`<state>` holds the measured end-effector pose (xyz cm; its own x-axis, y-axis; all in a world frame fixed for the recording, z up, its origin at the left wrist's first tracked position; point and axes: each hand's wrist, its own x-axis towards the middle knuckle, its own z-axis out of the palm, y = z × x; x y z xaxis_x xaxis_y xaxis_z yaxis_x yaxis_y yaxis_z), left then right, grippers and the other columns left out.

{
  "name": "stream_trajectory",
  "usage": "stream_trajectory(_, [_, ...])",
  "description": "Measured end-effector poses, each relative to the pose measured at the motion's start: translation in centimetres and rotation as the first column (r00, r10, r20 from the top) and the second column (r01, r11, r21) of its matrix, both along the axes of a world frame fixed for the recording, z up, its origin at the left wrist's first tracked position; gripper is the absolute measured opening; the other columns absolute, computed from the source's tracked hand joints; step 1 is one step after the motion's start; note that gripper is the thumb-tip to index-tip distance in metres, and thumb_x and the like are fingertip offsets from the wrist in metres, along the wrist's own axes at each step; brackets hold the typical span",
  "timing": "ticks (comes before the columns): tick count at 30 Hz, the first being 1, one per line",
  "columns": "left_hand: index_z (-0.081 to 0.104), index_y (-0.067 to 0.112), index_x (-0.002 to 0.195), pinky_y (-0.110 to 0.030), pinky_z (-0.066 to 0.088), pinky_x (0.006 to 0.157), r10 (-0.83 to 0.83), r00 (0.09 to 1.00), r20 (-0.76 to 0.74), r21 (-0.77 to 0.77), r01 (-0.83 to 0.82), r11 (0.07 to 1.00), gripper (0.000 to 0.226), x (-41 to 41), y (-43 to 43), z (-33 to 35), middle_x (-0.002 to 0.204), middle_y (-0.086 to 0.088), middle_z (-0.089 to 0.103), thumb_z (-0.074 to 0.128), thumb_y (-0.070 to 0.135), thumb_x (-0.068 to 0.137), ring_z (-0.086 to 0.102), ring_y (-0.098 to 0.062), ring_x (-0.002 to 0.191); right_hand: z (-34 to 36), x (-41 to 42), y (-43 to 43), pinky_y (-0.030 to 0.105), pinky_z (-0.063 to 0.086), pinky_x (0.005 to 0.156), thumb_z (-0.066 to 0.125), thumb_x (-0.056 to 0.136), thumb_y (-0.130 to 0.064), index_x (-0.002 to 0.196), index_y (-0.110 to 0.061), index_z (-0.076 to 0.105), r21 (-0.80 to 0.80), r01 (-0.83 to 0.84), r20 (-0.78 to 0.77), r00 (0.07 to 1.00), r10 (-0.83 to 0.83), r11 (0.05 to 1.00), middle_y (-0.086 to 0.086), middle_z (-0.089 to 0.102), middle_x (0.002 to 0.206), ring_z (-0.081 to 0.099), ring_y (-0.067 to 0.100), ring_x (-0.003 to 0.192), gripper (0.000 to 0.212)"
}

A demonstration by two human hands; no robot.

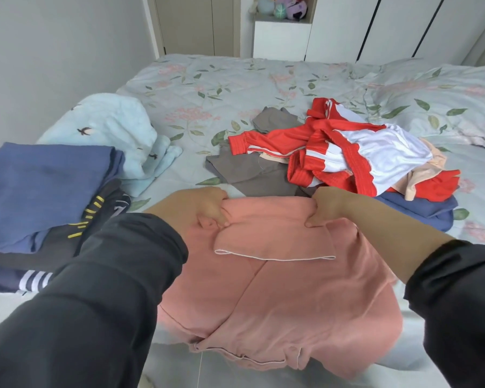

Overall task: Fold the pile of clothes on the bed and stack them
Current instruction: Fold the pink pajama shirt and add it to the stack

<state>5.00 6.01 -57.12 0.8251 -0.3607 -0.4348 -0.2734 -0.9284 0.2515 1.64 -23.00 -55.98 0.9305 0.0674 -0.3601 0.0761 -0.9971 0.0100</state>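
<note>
Left hand [199,208] and right hand [331,205] are set apart, each clamped on the far edge of the pink garment [277,298]. The left hand's fingers are curled into a bunch of the cloth. The right hand pinches the edge, thumb on the near face. Both arms wear dark sleeves [95,289].

The pink garment spans the gap between the hands and extends from them toward the person, draping over the near edge of the bed [207,88]. Its long axis runs from the hands back to the person, and the held edge runs crosswise from hand to hand. A flap with white piping [275,245] lies on top just below the hands. More piping trims the edge nearest the person.

Beyond the right hand, and to its right, lies the unfolded pile: a red and white jacket [347,152] on top, a grey garment [252,169] under it that reaches almost to the hands, a peach item [429,163], and a blue garment [420,211] just beside the right wrist.

Left of the left hand stands the folded stack: a blue folded garment [45,186] on top, a dark garment with yellow print [95,217] below it, and a navy piece with white stripes [37,280] at the bottom. The yellow print cannot be read. Beyond the stack lies a pale blue cloth with bird motifs [115,127].

Far right of the hands lies a floral pillow [445,102].
</note>
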Motion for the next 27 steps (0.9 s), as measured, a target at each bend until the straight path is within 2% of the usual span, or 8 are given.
stream_trajectory(2, [0.064,0.009,0.098,-0.028,0.045,0.076,-0.034,0.997,0.073,0.015,0.033,0.999,0.041,-0.3,-0.3,0.7,0.103,-0.009,0.059,0.081,0.036,0.072,0.057,-0.025,0.094,0.9,-0.6,0.0,0.027,0.037,0.069,0.076,0.072,-0.045,0.089,-0.013,0.059,0.013,-0.013,0.019,1.000,0.013,1.000,0.005,0.060,0.101,0.052,0.019,0.084,0.041])
stream_trajectory(5, [0.059,0.016,0.081,-0.026,0.045,0.071,0.011,0.993,0.119,-0.071,-0.003,0.997,0.025,-1.3,-0.4,2.7,0.093,-0.006,0.061,0.080,0.024,0.073,0.056,-0.020,0.084,2.6,-1.4,0.6,0.026,0.040,0.070,0.075,0.074,-0.033,0.102,-0.009,0.062,0.034,-0.030,0.081,0.996,0.027,0.999,0.007,0.062,0.109,0.058,0.024,0.095,0.038])
stream_trajectory(10, [0.060,0.012,0.082,-0.032,0.049,0.071,0.020,0.954,0.299,-0.061,-0.002,0.998,0.021,-2.3,-0.3,8.2,0.088,-0.009,0.063,0.079,0.017,0.072,0.061,-0.027,0.085,7.7,-1.7,1.5,0.028,0.042,0.075,0.074,0.076,-0.029,0.108,-0.012,0.058,-0.076,-0.079,0.214,0.972,0.094,0.994,0.008,0.060,0.117,0.057,0.027,0.107,0.040])
stream_trajectory(14, [0.053,0.018,0.074,-0.028,0.045,0.066,-0.002,0.905,0.426,0.006,-0.001,1.000,0.025,-1.3,-0.5,12.0,0.083,-0.003,0.057,0.078,0.020,0.073,0.057,-0.024,0.081,11.3,-0.6,1.3,0.033,0.047,0.079,0.074,0.077,-0.026,0.115,-0.011,0.058,-0.097,-0.087,0.335,0.935,0.115,0.992,0.010,0.060,0.117,0.057,0.030,0.108,0.044])
stream_trajectory(19, [0.051,0.017,0.081,-0.028,0.040,0.064,0.037,0.792,0.609,0.076,-0.104,0.992,0.018,1.3,-1.2,13.4,0.091,-0.005,0.060,0.069,0.016,0.078,0.059,-0.028,0.089,12.3,2.1,1.1,0.037,0.044,0.075,0.064,0.085,-0.021,0.119,-0.009,0.053,-0.111,-0.022,0.570,0.818,0.082,0.994,0.016,0.060,0.113,0.056,0.036,0.106,0.037])
stream_trajectory(21, [0.056,0.017,0.091,-0.029,0.043,0.066,0.040,0.820,0.570,0.141,-0.146,0.979,0.018,1.7,-2.0,11.7,0.098,-0.006,0.063,0.069,0.020,0.079,0.061,-0.026,0.089,10.4,2.6,1.2,0.038,0.046,0.078,0.056,0.088,-0.013,0.119,-0.009,0.052,-0.114,0.005,0.521,0.852,0.055,0.993,0.016,0.060,0.114,0.058,0.035,0.106,0.032])
stream_trajectory(23, [0.062,0.016,0.104,-0.028,0.043,0.067,-0.007,0.857,0.515,0.245,-0.139,0.960,0.030,1.7,-2.9,9.1,0.104,-0.007,0.065,0.073,0.025,0.077,0.063,-0.027,0.097,8.0,2.7,1.5,0.039,0.047,0.085,0.051,0.089,-0.011,0.121,-0.009,0.052,-0.129,0.006,0.424,0.904,0.050,0.992,0.015,0.059,0.120,0.057,0.033,0.112,0.032])
stream_trajectory(27, [0.057,0.016,0.117,-0.032,0.045,0.074,-0.023,0.813,0.582,0.252,-0.152,0.956,0.038,0.9,-2.7,6.1,0.113,-0.008,0.064,0.066,0.023,0.081,0.062,-0.028,0.106,5.6,2.0,1.3,0.038,0.045,0.080,0.044,0.090,-0.007,0.122,-0.009,0.048,-0.096,0.007,0.421,0.907,0.034,0.995,0.013,0.059,0.118,0.058,0.032,0.110,0.033])
